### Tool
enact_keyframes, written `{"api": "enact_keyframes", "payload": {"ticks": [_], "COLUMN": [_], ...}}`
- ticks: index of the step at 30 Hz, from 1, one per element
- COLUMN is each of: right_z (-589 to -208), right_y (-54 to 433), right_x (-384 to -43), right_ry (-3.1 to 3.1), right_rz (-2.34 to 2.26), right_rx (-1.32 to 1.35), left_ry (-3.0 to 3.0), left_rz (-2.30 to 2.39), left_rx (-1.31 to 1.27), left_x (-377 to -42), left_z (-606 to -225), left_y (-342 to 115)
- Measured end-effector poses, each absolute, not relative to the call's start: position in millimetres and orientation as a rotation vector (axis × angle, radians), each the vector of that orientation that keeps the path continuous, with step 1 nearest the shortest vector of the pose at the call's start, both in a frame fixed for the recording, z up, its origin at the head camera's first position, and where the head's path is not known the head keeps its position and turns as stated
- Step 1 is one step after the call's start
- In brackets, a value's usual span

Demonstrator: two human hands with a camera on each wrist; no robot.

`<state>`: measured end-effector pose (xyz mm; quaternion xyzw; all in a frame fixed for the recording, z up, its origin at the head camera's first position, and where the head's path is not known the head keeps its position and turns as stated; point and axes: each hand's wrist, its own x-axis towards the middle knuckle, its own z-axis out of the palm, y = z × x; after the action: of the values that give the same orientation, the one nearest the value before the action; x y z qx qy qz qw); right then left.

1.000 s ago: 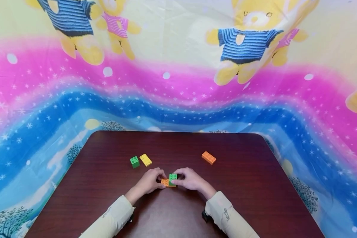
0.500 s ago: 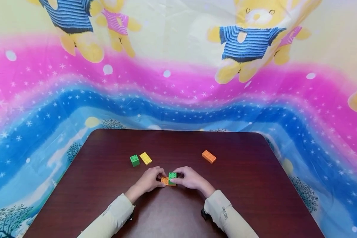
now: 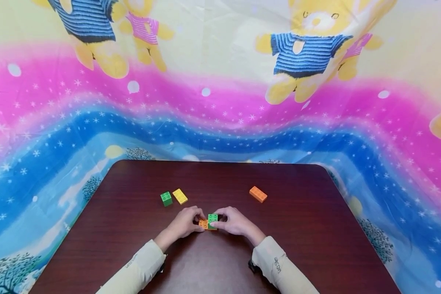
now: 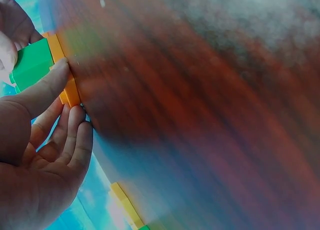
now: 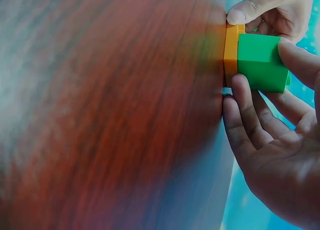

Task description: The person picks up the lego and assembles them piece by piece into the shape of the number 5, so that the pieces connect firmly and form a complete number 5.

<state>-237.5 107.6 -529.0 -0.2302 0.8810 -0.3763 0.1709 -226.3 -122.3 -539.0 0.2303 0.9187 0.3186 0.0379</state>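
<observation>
Near the middle of the dark wooden table (image 3: 301, 228), a thin orange building brick (image 3: 203, 224) lies flat with its studs up. My left hand (image 3: 186, 221) pinches its left end between thumb and fingers. On the right part of the orange brick sits a taller green building brick (image 5: 260, 63), square on top. My right hand (image 3: 236, 221) grips this green brick, thumb on the near side and fingers behind. In the right wrist view the green brick stands right against the orange brick's studded face, and a fingertip (image 5: 240, 83) of the right hand reaches the orange brick.
Behind the left hand lie another green brick (image 3: 166, 199) and a thin yellow brick (image 3: 180, 196). Further right is a second orange brick (image 3: 258, 194). A printed cloth (image 3: 220, 106) with bears hangs beyond the table's back edge.
The head view shifts slightly. Both hands keep their grips on the bricks and stay almost in place.
</observation>
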Motion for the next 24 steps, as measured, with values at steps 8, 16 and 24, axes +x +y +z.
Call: {"api": "enact_keyframes", "payload": {"ticks": [8,16,24], "right_z": [-527.6,-533.6,-535.1], "right_y": [109.6,110.6,109.9], "right_x": [-238.2,-238.6,-236.3], "right_ry": [2.488,2.493,2.484], "right_rz": [-1.066,-1.078,-1.105], "right_rx": [-0.658,-0.663,-0.664], "left_ry": [2.819,2.823,2.826], "left_rz": [0.979,0.982,0.957], "left_rx": [0.723,0.719,0.71], "left_x": [-226.8,-226.2,-224.9], "left_z": [-540.1,-540.7,-537.8], "left_y": [-120.4,-122.2,-121.7]}}
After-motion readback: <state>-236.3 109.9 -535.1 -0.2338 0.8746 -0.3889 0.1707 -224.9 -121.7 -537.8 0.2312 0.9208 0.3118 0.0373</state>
